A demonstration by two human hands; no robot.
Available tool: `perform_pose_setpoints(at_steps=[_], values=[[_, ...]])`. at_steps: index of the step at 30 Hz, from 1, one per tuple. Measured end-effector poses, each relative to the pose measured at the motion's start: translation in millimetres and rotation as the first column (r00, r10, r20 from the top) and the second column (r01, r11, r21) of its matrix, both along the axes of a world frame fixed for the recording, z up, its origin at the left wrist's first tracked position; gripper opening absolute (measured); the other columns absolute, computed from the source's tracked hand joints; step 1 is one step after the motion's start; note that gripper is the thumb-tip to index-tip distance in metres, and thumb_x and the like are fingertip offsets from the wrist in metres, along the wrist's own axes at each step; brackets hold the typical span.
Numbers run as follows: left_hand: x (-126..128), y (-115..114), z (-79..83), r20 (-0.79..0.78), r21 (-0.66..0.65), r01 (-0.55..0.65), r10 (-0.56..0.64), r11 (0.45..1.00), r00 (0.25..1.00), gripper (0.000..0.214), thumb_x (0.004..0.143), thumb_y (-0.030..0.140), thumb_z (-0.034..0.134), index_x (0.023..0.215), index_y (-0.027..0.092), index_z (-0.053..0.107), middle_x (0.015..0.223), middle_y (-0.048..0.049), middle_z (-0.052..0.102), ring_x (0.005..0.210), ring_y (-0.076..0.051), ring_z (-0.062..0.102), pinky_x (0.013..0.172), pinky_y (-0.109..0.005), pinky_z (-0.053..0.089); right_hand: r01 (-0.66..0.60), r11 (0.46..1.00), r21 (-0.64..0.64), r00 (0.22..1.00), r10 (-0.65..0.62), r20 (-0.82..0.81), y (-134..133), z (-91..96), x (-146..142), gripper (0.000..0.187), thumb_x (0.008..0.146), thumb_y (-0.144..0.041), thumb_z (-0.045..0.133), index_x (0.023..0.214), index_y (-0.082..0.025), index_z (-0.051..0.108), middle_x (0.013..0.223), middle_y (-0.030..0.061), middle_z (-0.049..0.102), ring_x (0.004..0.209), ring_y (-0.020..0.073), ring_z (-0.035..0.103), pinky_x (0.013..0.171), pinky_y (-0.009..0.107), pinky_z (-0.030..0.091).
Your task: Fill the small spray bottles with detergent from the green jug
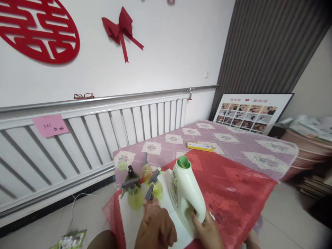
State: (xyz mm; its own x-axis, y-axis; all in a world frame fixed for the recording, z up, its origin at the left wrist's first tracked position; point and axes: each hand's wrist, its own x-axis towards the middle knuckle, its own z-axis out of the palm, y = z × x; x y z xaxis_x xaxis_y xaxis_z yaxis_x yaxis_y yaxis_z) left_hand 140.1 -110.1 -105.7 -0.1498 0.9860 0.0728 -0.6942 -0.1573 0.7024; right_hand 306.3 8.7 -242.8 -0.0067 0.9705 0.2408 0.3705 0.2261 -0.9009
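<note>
My right hand (207, 231) grips the handle side of a large pale-green detergent jug (185, 193), which stands upright with its green spout open at the top. My left hand (155, 228) is closed around a grey spray-trigger head (149, 193); whether a bottle hangs under it is hidden. Two yellow-green spray bottles (135, 197) (157, 186) stand just beyond my left hand on a white sheet (129, 221). Behind them are a dark pump bottle (131, 174) and an amber spray bottle (146, 171).
The table carries a red cloth (233, 190) over a purple patterned cloth (228, 138). A yellow flat case (199, 146) lies further back. A small green cap (122, 165) sits near the far left corner. A white radiator (90, 138) lines the wall; a photo board (249, 112) leans at right.
</note>
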Motion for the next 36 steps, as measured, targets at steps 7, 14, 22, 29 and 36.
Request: perform_pose_setpoints(at_steps=[7, 14, 22, 29, 36], values=[[-6, 6, 22.5, 0.68, 0.001, 0.177, -0.13, 0.984, 0.721, 0.047, 0.07, 0.031, 0.081, 0.055, 0.018, 0.039, 0.049, 0.0112, 0.017, 0.041, -0.004, 0.017, 0.045, -0.018, 0.025, 0.005, 1.0, -0.013, 1.0, -0.005, -0.008, 1, -0.4, -2, 0.032, 0.067, -0.048, 0.059, 0.085, -0.022, 0.062, 0.079, 0.0054, 0.074, 0.076, 0.0271, 0.068, 0.068, 0.034, 0.054], [3, -3, 26.4, 0.735, 0.033, 0.185, -0.149, 0.982, 0.661, 0.049, 0.069, 0.026, 0.082, 0.057, 0.018, 0.035, 0.049, 0.0119, 0.014, 0.04, -0.003, 0.015, 0.044, -0.018, 0.022, -0.018, 1.0, 0.016, 1.0, 0.019, -0.019, 2, -7.5, -1, 0.033, 0.068, -0.046, 0.059, 0.09, -0.021, 0.062, 0.082, 0.0048, 0.072, 0.078, 0.0259, 0.068, 0.067, 0.033, 0.053], [14, -21, 23.9, 0.691, 0.093, 0.209, -0.214, 0.974, 0.69, 0.037, 0.074, 0.03, 0.079, 0.062, 0.017, 0.046, 0.048, 0.0122, 0.014, 0.04, -0.003, 0.018, 0.044, -0.017, 0.023, -0.032, 0.999, 0.032, 0.998, 0.034, -0.047, 2, -8.4, -3, 0.033, 0.07, -0.045, 0.06, 0.091, -0.02, 0.062, 0.076, 0.0029, 0.071, 0.072, 0.0234, 0.067, 0.065, 0.032, 0.052], [27, -36, 21.2, 0.606, 0.078, 0.183, -0.192, 0.98, 0.772, 0.034, 0.068, 0.015, 0.081, 0.094, 0.018, 0.06, 0.053, 0.0129, 0.028, 0.046, -0.002, 0.031, 0.051, -0.016, 0.029, -0.029, 0.997, 0.066, 0.996, 0.034, -0.077, -2, 0.0, -4, 0.034, 0.069, -0.044, 0.062, 0.092, -0.019, 0.063, 0.079, 0.003, 0.073, 0.074, 0.0247, 0.067, 0.068, 0.035, 0.053], [35, -40, 12.8, 0.589, 0.124, 0.187, -0.224, 0.975, 0.777, 0.034, 0.067, 0.009, 0.077, 0.096, 0.018, 0.06, 0.058, 0.0112, 0.032, 0.051, -0.002, 0.035, 0.057, -0.017, 0.033, -0.035, 0.996, 0.087, 0.995, 0.043, -0.09, -1, -1.6, -4, 0.035, 0.068, -0.042, 0.061, 0.092, -0.017, 0.064, 0.081, 0.005, 0.074, 0.075, 0.0254, 0.068, 0.069, 0.035, 0.053]])
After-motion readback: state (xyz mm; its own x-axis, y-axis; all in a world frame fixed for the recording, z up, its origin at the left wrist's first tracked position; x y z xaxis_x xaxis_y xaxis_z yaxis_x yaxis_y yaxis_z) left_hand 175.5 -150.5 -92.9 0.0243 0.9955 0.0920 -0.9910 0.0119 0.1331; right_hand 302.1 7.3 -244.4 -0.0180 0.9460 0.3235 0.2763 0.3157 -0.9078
